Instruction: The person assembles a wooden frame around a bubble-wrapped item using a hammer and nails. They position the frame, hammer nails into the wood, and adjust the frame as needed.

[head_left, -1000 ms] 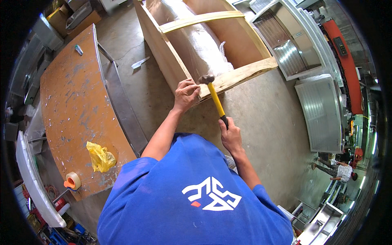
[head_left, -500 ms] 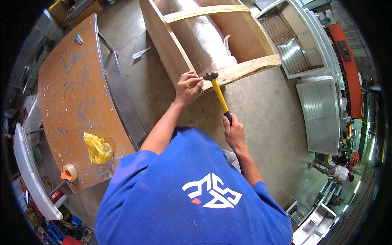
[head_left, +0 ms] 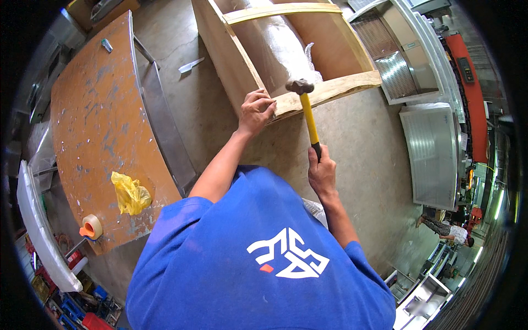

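Observation:
My right hand (head_left: 323,172) grips a hammer (head_left: 309,118) by the black end of its yellow handle. The dark metal head stands up just to the right of the left hand, apart from the wood. At the near left corner of an open wooden crate (head_left: 335,91), my left hand (head_left: 254,114) is closed in a pinch against the end board. Whatever lies between those fingertips is too small to make out. Inside the crate is a long bundle (head_left: 278,41) wrapped in clear plastic, under a wooden cross slat (head_left: 283,11).
To the left stands a worn brown-topped table (head_left: 104,148) bearing a yellow plastic bag (head_left: 130,193), a tape roll (head_left: 92,226) and a small marker-like item (head_left: 106,45). A white scraper-like piece (head_left: 191,65) lies on the floor. Metal panels (head_left: 434,154) lean at right; another person (head_left: 454,234) is far right.
The hammer has moved right and slightly up, away from my left hand, as my right hand shifted right. The left hand keeps its pinch at the crate corner.

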`<state>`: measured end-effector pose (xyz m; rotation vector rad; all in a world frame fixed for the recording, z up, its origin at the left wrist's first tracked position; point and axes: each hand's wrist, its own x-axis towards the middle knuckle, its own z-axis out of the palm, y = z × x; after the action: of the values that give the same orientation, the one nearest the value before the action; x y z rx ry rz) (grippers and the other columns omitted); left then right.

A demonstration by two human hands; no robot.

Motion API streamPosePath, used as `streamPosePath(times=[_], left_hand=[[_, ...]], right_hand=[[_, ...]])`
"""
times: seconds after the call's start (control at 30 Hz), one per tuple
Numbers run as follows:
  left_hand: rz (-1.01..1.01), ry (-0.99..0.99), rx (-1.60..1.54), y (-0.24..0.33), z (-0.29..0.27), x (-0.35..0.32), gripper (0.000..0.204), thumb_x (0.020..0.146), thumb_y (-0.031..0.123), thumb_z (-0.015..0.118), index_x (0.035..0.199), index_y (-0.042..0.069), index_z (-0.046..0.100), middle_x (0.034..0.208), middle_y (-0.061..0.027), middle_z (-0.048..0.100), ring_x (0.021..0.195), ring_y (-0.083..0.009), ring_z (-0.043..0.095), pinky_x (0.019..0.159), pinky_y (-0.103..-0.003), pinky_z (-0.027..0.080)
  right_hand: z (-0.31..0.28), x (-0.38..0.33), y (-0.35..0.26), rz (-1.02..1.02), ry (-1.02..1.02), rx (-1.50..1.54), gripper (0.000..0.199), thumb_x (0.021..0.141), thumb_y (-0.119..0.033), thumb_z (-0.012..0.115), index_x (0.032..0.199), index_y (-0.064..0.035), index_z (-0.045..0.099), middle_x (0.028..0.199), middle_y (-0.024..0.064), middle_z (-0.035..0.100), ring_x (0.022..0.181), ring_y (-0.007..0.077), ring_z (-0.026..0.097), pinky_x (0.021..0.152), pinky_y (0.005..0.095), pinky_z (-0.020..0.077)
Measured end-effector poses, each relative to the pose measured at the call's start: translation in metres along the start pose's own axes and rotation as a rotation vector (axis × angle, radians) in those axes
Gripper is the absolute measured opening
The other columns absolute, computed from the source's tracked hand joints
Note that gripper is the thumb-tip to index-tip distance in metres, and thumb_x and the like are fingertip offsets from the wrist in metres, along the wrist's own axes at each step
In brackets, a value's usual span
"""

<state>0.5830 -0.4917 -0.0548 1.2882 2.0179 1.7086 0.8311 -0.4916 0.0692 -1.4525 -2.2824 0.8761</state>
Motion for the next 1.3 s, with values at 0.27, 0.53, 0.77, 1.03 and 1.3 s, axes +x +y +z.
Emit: streamPosePath(times=[0.27, 0.53, 0.77, 1.03, 1.3], left_hand=[[0.091, -0.007, 0.065, -0.004, 0.0, -0.003, 0.02, 0.082, 0.028, 0.083, 0.097, 0.015, 0.081, 0.12, -0.0064, 0.064, 0.125, -0.0284, 0.055, 0.106, -0.042, 0.047], [0.165, -0.186, 0.469, 0.011, -0.028, -0.014, 0.052, 0.083, 0.059, 0.076, 0.123, 0.027, 0.073, 0.104, -0.0066, 0.057, 0.106, -0.0249, 0.056, 0.091, -0.042, 0.047], [0.098, -0.18, 0.369, 0.003, -0.016, -0.023, 0.049, 0.09, 0.052, 0.071, 0.127, 0.02, 0.07, 0.072, -0.0084, 0.059, 0.072, -0.0266, 0.063, 0.067, -0.042, 0.052], [0.013, 0.006, 0.26, 0.016, -0.001, 0.002, 0.018, 0.086, 0.029, 0.079, 0.087, 0.011, 0.079, 0.073, -0.0074, 0.059, 0.074, -0.0256, 0.062, 0.065, -0.039, 0.051], [-0.162, 0.127, 0.081, 0.013, 0.009, -0.002, 0.04, 0.076, 0.022, 0.087, 0.113, 0.014, 0.075, 0.095, -0.0061, 0.062, 0.092, -0.0235, 0.064, 0.082, -0.038, 0.053]], right_hand=[[0.005, 0.0, 0.005, 0.08, -0.127, -0.002, 0.036, 0.104, -0.038, 0.057, 0.115, -0.0035, 0.057, 0.082, 0.0261, 0.069, 0.079, 0.0475, 0.069, 0.065, 0.0539, 0.0519], [0.012, -0.006, 0.013, 0.045, -0.092, 0.02, 0.036, 0.104, -0.04, 0.057, 0.115, -0.0051, 0.057, 0.083, 0.0257, 0.069, 0.079, 0.0474, 0.069, 0.065, 0.0541, 0.0521], [0.02, -0.009, 0.015, 0.003, -0.066, 0.028, 0.034, 0.104, -0.038, 0.058, 0.114, -0.0062, 0.057, 0.078, 0.0227, 0.068, 0.075, 0.0454, 0.069, 0.063, 0.0521, 0.0522], [0.029, -0.012, 0.023, 0.032, -0.055, 0.096, 0.036, 0.105, -0.038, 0.056, 0.113, -0.0038, 0.059, 0.072, 0.0193, 0.064, 0.066, 0.0381, 0.068, 0.06, 0.0469, 0.051], [0.031, -0.013, 0.018, 0.021, -0.049, 0.088, 0.035, 0.104, -0.038, 0.057, 0.114, -0.0044, 0.058, 0.075, 0.0207, 0.067, 0.07, 0.0415, 0.069, 0.061, 0.0484, 0.0521]])
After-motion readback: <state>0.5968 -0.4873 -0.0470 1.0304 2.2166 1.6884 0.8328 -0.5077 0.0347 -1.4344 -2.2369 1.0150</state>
